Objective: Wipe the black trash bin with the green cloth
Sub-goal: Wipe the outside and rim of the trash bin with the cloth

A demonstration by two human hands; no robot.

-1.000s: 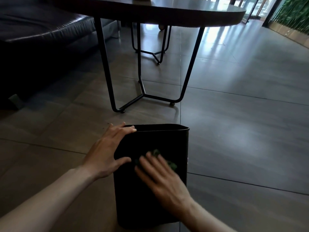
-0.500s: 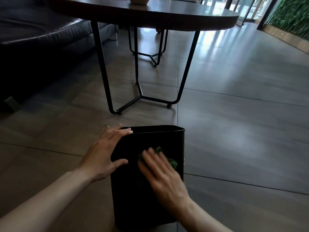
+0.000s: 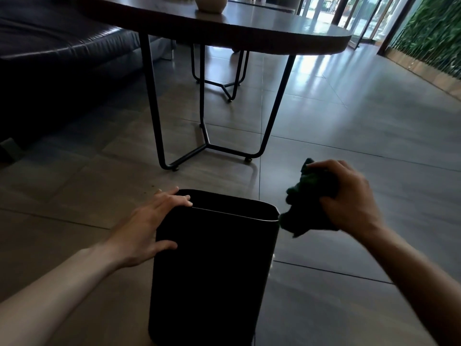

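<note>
A dark round table [image 3: 249,33] on thin black metal legs stands just beyond the black trash bin [image 3: 214,270], with a pale pot [image 3: 210,3] on its top and a dark leather sofa [image 3: 50,58] off to the left. Nothing lies between the hands and the bin. The bin stands upright on the tiled floor [image 3: 349,146], matte black, rounded at the corners, open-topped. The left hand [image 3: 147,231] lies spread against its left side, fingers over the rim. The right hand [image 3: 349,198] is closed around the bunched green cloth [image 3: 309,203], whose lower edge touches the bin's right top corner.
</note>
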